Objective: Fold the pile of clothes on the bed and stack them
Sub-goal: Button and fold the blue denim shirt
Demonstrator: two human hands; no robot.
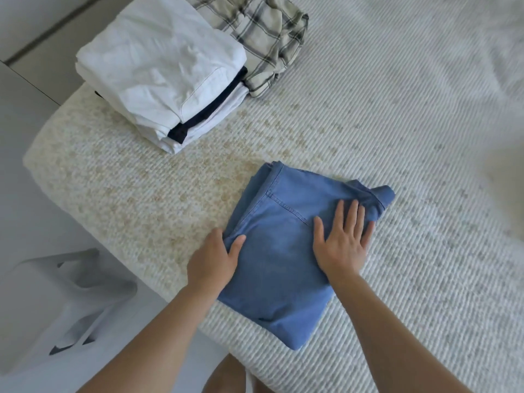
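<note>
A folded blue denim garment (279,259) lies flat near the bed's front edge. My left hand (214,256) grips its left edge, thumb on top and fingers tucked under the fabric. On the garment's right half my right hand (341,241) presses flat with straight, spread fingers. At the back left stands a stack of folded clothes (161,66), white on top with a dark navy layer showing in its side. A folded plaid garment (266,35) lies right behind that stack, touching it.
The bed (397,137) has a ribbed white cover, yellow-stained toward its left corner. A white plastic basket (65,304) stands on the floor at the lower left, beside the bed's edge. My knees show at the bottom centre.
</note>
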